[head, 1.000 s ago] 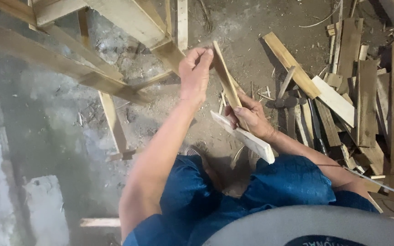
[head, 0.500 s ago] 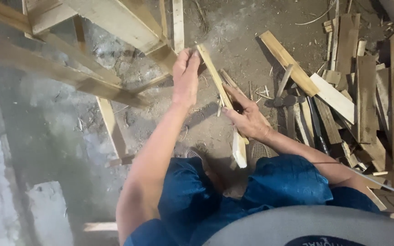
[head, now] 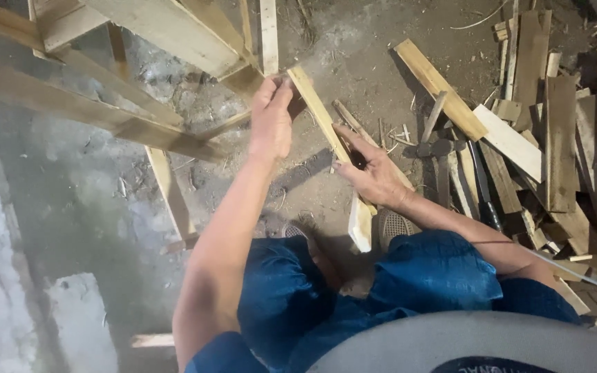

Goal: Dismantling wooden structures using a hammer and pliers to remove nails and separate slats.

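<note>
A long pale wooden slat [head: 326, 131] runs slantwise between my two hands, above the dirt floor. My left hand [head: 271, 117] grips its far upper end, close to a wooden frame [head: 174, 41]. My right hand [head: 371, 169] holds the slat around its middle, fingers wrapped over it. The slat's near end [head: 361, 231] hangs just above my knees, which are in blue trousers [head: 291, 297]. Both hands are closed on the same slat.
A heap of scrap wooden boards [head: 554, 138] lies at the right, with a dark-handled tool [head: 481, 183] among them. One loose board [head: 440, 90] lies slantwise beyond my right hand. The frame's beams cross the upper left. A short strip [head: 152, 340] lies on the concrete floor at the lower left.
The slat has swung from leaning rightward to a longer slant, its top end moving up and left with my left hand. My right hand slid along it toward the middle.
</note>
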